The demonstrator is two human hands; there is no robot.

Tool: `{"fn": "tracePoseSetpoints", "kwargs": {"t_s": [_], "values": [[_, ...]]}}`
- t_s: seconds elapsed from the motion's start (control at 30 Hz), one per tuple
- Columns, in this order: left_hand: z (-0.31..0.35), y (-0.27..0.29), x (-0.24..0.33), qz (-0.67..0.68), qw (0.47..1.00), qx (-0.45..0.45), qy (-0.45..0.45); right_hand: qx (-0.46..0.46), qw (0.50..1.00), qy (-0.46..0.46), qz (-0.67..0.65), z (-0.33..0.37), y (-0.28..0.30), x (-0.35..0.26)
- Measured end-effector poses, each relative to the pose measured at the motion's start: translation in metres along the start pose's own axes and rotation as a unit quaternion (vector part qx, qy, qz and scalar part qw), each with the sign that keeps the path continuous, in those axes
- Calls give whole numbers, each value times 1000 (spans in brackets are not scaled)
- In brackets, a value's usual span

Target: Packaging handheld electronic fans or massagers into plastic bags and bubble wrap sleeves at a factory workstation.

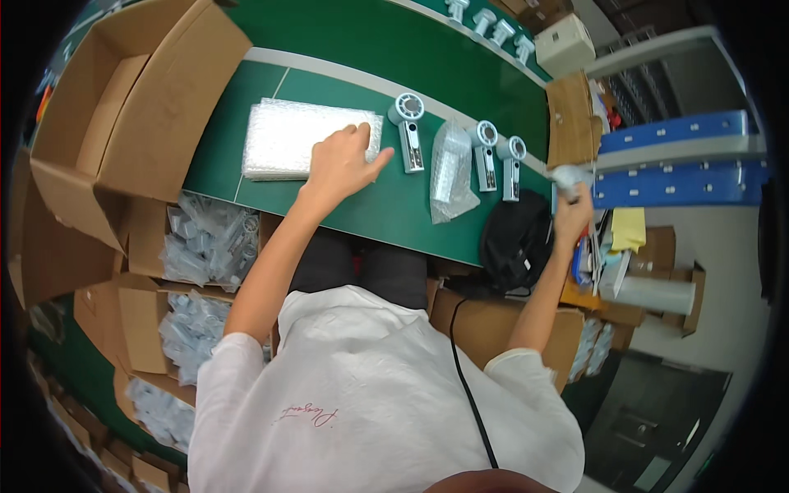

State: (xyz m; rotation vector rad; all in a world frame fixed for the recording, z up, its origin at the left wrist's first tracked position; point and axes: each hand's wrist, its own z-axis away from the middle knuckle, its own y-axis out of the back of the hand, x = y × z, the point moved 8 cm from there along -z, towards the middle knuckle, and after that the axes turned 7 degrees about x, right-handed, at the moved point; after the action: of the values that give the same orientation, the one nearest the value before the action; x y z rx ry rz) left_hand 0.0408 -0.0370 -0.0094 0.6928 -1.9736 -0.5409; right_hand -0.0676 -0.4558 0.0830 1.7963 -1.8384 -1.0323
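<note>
My left hand (341,164) rests on a flat stack of white bubble-wrap pouches (279,140); its thumb is stretched out and its fingers are slightly bent. To the right of the stack lies a pale grey handheld fan (410,135) with a round ringed head. Beyond a bubble-wrap pouch (450,168) lie a second handheld fan (486,156) and a third one (513,168). Off the table's right end, my right hand (573,209) is closed round a whitish rounded object (570,177), too blurred to name.
A large open cardboard box (156,90) stands at the left of the green table (345,222). Below it, boxes hold bagged parts (209,238). A black bag (516,242) hangs at the table's right front edge. Several white devices (503,33) line the far side. A black cable (468,378) crosses my shirt.
</note>
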Motion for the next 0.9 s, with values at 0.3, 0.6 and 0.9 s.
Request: {"fn": "tracePoseSetpoints", "kwargs": {"t_s": [0.3,0.6,0.9], "values": [[-2,-48,-42,-49,996,-72,27,-194,976,27,97,81,-76,108],[-2,-38,-48,-7,981,-160,111,-214,971,-103,9,9,-89,27],[9,-43,-41,-84,996,3,25,-179,978,-91,-57,41,-176,63]]}}
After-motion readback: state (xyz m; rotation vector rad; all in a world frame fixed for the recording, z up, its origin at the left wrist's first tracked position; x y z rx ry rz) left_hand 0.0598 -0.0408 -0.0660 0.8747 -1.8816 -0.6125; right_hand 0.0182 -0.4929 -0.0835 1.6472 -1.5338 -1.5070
